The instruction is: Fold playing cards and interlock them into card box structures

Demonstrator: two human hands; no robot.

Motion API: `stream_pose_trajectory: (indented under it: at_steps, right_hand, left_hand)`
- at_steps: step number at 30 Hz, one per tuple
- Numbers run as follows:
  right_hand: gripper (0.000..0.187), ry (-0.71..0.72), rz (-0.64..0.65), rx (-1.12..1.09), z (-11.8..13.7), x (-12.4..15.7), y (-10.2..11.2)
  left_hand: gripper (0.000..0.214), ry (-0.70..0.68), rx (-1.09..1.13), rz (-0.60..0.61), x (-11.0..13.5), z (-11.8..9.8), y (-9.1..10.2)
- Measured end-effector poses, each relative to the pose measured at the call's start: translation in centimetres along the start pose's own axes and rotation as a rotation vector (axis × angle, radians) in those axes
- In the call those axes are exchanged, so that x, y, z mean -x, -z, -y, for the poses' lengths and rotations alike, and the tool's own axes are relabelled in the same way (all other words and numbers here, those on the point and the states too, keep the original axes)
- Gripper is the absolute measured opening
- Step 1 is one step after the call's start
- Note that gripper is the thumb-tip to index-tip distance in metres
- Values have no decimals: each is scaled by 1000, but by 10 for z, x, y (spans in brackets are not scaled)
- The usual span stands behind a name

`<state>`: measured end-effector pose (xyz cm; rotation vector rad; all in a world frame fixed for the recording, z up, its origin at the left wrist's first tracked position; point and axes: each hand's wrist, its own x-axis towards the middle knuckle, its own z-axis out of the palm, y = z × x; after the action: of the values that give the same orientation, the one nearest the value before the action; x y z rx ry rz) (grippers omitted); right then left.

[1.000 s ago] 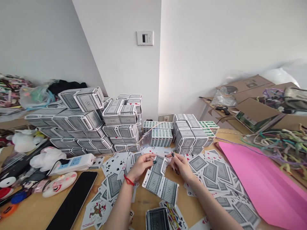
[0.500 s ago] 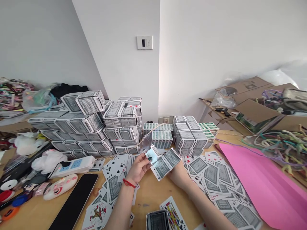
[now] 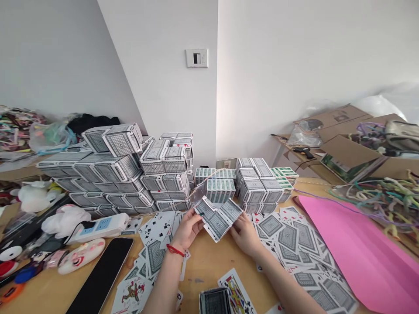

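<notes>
Both my hands hold a strip of joined playing cards (image 3: 218, 218), grey patterned backs up, raised a little above the wooden table (image 3: 203, 266). My left hand (image 3: 186, 229), with a red string on its wrist, pinches the strip's left end. My right hand (image 3: 245, 233) grips its right end from below. Loose cards (image 3: 288, 237) lie scattered around my hands, some face up. A deck (image 3: 214, 301) and a face card (image 3: 236, 292) lie near the table's front edge.
Stacks of cubes built from cards (image 3: 131, 174) stand at the back left, with more cubes (image 3: 258, 183) behind my hands. A pink sheet (image 3: 356, 248) lies to the right. A black tablet (image 3: 98, 279) and a white power strip (image 3: 98, 226) lie at the left. Cardboard boxes (image 3: 350, 152) stand at the far right.
The joined cards were lying on the table a second ago. Both hands lifted them off it and now hold them up, tilted, in front of the card cubes.
</notes>
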<state>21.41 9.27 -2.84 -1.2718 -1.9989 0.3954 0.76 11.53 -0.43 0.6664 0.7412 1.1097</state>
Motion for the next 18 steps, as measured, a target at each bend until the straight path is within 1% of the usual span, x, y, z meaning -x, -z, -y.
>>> stream_pose_trajectory:
  at_steps: [3,5,7,9,12,15,18]
  right_hand:
    - [19,81,-75,29,-3,2,-2]
    - [21,87,-137,41,-5,3,-4]
    - [22,38,-210,33,-7,3,-6]
    - [21,-44,-287,-6,-8,3,-6]
    - [17,-153,-358,-104,-9,3,-5]
    - [19,-230,-374,-220,-8,3,-2]
    - [27,-324,-361,-381,-6,3,0]
  left_hand:
    - [25,-8,8,27,1,-1,3]
    - [23,-12,3,47,2,-1,4]
    - [22,-17,3,52,2,0,4]
    - [24,-20,20,43,2,1,6]
    - [25,-28,70,8,0,3,9]
    - [17,-51,138,-41,-3,3,12]
    - [12,-68,181,-69,-4,1,12]
